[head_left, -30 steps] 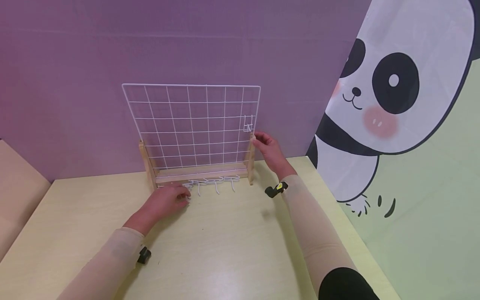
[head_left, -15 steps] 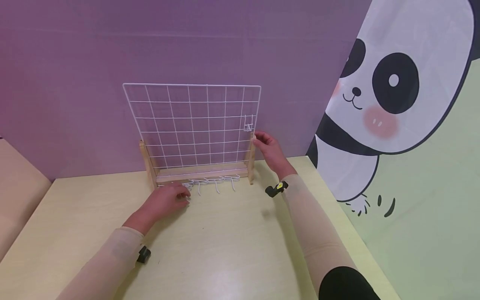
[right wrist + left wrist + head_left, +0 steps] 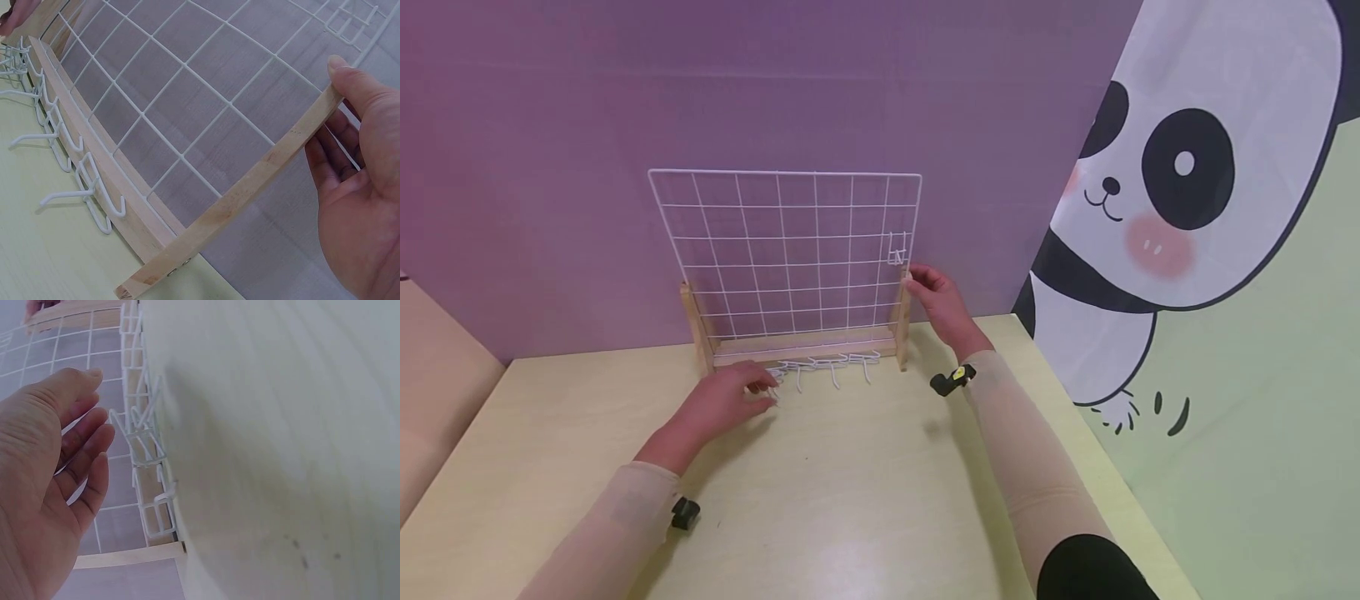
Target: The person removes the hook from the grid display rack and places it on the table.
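Note:
A white wire grid panel (image 3: pixel 786 264) stands upright in a wooden stand (image 3: pixel 219 206). My right hand (image 3: pixel 942 308) pinches the top of the stand's right post, thumb on the near side and fingers behind. Along the foot of the stand several white wire hooks (image 3: pixel 835 377) lie in a row on the table. Beside the row's left end is my left hand (image 3: pixel 722 400), its fingers loosely bent. In the left wrist view its thumb and fingertips are apart, with nothing held between them. One white hook (image 3: pixel 897 257) hangs on the panel near its right edge.
The light wooden table (image 3: pixel 820 500) runs back to a purple backdrop (image 3: pixel 550 208). A panda picture (image 3: pixel 1195 250) covers the wall on the right. A tan panel (image 3: pixel 437 375) borders the table at the left.
My left hand has drawn back slightly to the left and its fingers have spread a little. My right hand stays on the post; panel and hooks keep their places.

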A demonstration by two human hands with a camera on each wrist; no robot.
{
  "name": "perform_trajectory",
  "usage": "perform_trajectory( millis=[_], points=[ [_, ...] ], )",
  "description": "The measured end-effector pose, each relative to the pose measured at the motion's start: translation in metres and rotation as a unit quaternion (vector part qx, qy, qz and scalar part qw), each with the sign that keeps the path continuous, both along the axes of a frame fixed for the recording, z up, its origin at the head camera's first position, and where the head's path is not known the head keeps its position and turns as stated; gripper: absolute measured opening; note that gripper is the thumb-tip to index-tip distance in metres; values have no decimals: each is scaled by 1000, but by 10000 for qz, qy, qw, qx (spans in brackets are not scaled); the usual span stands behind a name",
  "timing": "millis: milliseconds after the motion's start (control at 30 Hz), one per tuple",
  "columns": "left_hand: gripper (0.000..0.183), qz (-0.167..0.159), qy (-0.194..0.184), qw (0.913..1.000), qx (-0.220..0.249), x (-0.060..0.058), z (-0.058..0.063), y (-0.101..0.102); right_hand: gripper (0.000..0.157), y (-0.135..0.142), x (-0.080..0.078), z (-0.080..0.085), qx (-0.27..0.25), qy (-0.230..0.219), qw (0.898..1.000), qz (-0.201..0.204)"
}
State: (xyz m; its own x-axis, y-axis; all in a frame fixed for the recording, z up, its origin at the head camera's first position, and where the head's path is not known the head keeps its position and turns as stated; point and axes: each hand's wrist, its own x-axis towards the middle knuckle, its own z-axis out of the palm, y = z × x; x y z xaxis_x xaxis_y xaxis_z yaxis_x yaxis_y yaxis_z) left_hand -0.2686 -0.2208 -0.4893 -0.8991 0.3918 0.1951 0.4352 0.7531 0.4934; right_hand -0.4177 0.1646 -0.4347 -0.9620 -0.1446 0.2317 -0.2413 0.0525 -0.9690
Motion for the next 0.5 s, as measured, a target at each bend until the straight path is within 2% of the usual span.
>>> perform_trajectory(
  millis=[300, 500],
  points=[
    [26, -1, 236, 9995, 209, -5, 3, 2, 34, 1, -3, -2, -116, 18, 9999, 19],
    [24, 27, 367, 9988, 321, -11, 9, 11, 34, 0, -5, -2, -157, -19, 9999, 32]
  ],
)
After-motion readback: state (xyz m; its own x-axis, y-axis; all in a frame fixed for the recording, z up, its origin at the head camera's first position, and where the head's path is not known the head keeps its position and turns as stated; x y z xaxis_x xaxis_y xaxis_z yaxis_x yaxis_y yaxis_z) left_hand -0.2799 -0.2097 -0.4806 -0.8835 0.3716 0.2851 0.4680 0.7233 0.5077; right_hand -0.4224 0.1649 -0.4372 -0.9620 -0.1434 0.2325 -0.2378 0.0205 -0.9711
